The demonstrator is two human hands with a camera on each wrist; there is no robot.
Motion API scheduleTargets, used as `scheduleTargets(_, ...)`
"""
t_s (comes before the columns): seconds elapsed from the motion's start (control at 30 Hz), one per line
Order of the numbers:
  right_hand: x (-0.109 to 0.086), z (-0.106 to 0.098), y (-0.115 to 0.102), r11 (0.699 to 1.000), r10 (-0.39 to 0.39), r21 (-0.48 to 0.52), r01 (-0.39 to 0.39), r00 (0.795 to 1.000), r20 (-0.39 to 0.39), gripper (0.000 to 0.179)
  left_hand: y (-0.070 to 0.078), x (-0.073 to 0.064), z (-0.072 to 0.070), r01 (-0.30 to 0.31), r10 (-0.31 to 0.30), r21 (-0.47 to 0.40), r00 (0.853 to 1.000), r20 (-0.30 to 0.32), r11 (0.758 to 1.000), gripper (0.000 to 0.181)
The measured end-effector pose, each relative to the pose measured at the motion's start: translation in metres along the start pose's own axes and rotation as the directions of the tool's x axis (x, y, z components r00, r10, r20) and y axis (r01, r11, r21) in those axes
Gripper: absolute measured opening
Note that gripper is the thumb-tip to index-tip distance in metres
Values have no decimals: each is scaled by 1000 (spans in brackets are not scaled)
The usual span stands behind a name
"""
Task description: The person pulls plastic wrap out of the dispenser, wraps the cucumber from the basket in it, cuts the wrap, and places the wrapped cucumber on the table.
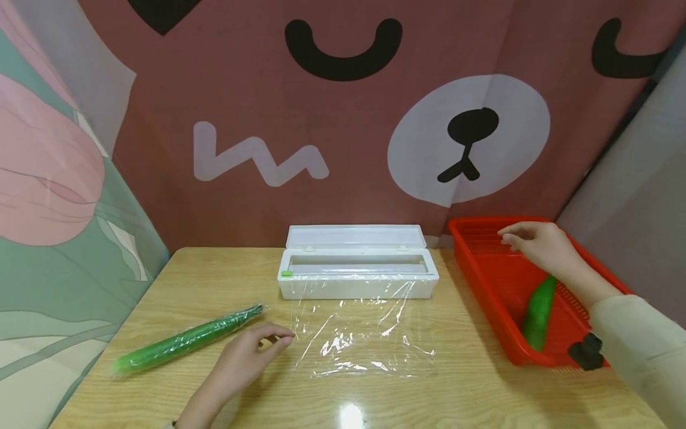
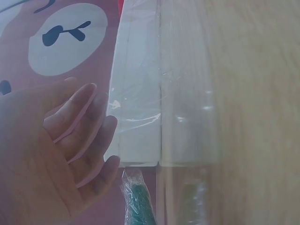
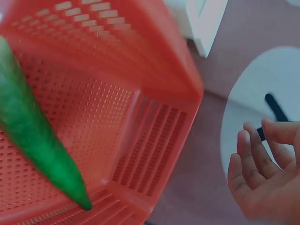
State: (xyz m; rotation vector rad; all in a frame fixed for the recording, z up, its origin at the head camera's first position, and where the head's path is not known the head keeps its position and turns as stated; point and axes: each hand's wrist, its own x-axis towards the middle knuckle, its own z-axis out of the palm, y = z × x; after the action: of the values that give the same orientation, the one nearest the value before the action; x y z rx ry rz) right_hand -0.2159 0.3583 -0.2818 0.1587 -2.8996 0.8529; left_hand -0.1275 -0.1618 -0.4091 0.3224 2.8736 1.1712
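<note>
A sheet of cling film [image 1: 354, 339] is drawn out from a white dispenser box [image 1: 356, 289] and lies over the table in front of it. My left hand [image 1: 248, 357] hovers at the sheet's left edge, fingers loosely bent and holding nothing. Left of that hand lies a film-wrapped cucumber [image 1: 187, 342], its tip also seen in the left wrist view. Over the red plastic basket [image 1: 485, 298] is my right hand [image 1: 541, 245], empty, with relaxed fingers. An unwrapped cucumber [image 3: 40, 136] leans inside the basket, below the right hand.
The dispenser's lid [image 1: 356, 237] stands raised at the back, and a green slider [image 1: 286, 273] sits at its left end. Behind the wooden table [image 1: 214, 274] hangs a printed bear curtain [image 1: 257, 202]. A small black object [image 1: 586, 351] is at the right sleeve.
</note>
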Motion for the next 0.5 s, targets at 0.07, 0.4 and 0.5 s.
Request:
scheduleTargets(0.07,6,-2,6,1000,26,3,-26,1000,-14,35,0,0,0,-3,3,-1,1000,-2,1000,9)
scheduleTargets(0.4,20,-8,43,974,210,87,-208,978,-14,39,0,0,2,9,-9,-3,1000,13,1000,11)
scheduleTargets(0.5,18,-6,52,956,264,140,-257,964,-33,39,-1,0,2,6,-6,-1,1000,22,1000,13)
